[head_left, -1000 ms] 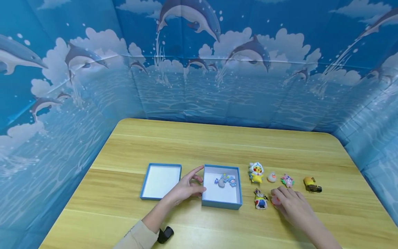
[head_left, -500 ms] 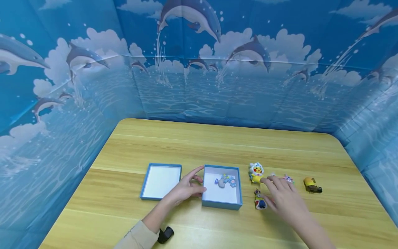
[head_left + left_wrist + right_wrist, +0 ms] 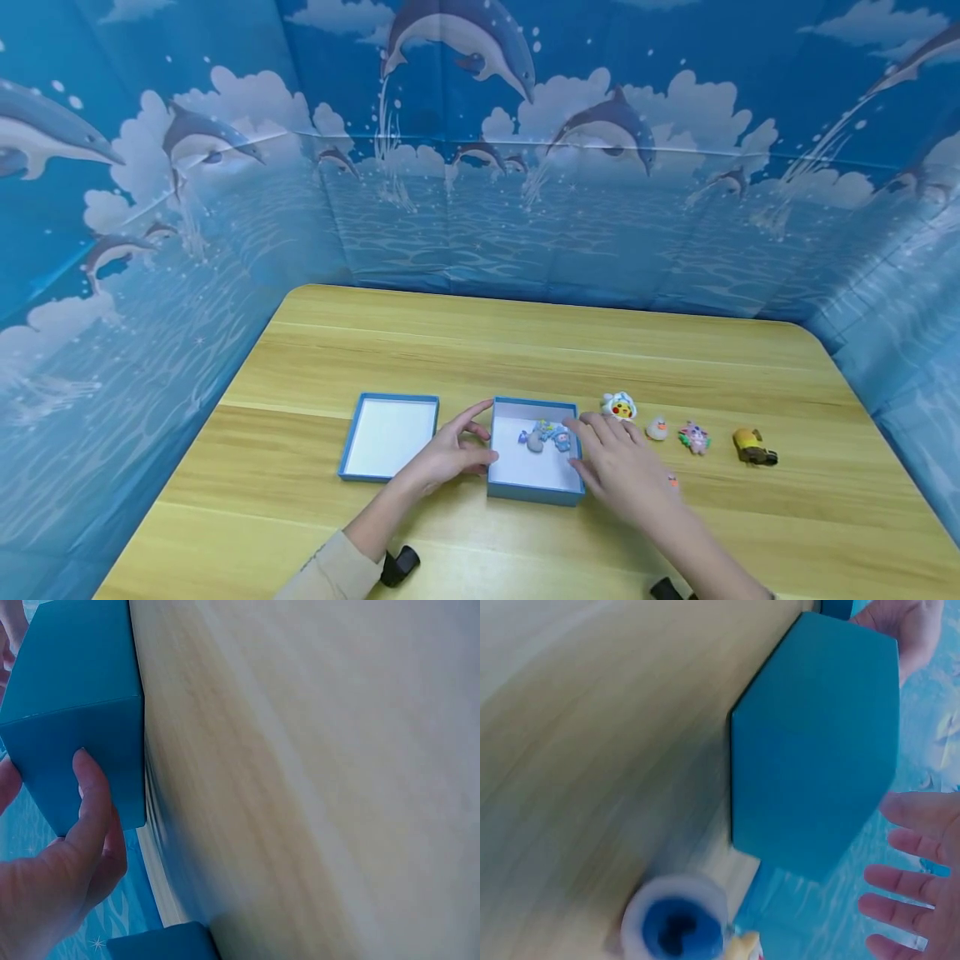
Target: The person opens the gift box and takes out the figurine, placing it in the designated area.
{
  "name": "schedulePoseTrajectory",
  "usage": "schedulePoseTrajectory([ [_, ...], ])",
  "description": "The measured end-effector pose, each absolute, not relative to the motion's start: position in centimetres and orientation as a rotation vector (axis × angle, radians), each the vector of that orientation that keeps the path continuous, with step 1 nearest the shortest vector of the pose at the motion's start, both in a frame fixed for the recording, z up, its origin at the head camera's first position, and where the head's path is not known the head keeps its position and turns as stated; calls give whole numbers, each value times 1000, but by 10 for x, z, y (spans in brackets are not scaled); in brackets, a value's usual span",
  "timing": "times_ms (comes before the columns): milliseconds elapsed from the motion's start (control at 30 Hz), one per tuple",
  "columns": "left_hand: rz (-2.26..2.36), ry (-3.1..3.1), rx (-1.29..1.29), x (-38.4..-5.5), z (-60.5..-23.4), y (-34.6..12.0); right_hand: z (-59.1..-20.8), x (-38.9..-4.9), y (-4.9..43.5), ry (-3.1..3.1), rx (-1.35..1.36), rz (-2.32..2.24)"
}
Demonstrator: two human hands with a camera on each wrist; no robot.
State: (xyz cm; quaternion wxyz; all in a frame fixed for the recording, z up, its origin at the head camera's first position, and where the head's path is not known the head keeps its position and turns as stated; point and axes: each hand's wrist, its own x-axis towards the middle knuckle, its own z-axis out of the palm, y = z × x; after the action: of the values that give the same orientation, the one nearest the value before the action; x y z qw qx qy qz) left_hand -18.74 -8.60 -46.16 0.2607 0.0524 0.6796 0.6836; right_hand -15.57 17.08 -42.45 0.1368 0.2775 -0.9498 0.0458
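Observation:
My left hand (image 3: 442, 457) holds a blue box (image 3: 534, 493) at its left wall. In the left wrist view, one finger (image 3: 94, 787) bends against the outside of that wall, another digit beside the rim. Small bluish toys (image 3: 546, 435) lie on the box's white floor. At the right rim, my right hand (image 3: 618, 462) reaches over with relaxed fingers, nothing in them. The right wrist view has its fingers (image 3: 900, 879) spread, one tip at the box edge. Under this hand in the head view, a pink duck (image 3: 673, 481) shows partly; a Minion figure (image 3: 676, 919) stands by the box.
Left of the box lies its shallow lid (image 3: 390, 437), inside up. To the right are a Pikachu figure (image 3: 619, 406), a white duck (image 3: 657, 428), a pink winged toy (image 3: 695, 437) and a yellow-brown figure (image 3: 752, 447). A dolphin-print curtain (image 3: 480, 217) surrounds the wooden table (image 3: 465, 342).
My right hand has left the pink duck and moved left past the Minion figure to the box's right rim. The left hand and the box stay in place.

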Motion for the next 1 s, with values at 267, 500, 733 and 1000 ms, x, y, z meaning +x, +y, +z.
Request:
schedulePoseTrajectory([
  [267,1860,1843,157,-187,-460,-86,-435,-164,150,-2782,841,107],
  [500,1865,1849,157,-187,-458,-86,-442,-172,136,-2786,862,103],
  [733,1861,1849,169,-187,-459,-86,-446,-178,130,-2822,841,19],
  [1000,1850,1854,168,-187,-459,-86,-449,-181,127,-2831,850,-65],
])
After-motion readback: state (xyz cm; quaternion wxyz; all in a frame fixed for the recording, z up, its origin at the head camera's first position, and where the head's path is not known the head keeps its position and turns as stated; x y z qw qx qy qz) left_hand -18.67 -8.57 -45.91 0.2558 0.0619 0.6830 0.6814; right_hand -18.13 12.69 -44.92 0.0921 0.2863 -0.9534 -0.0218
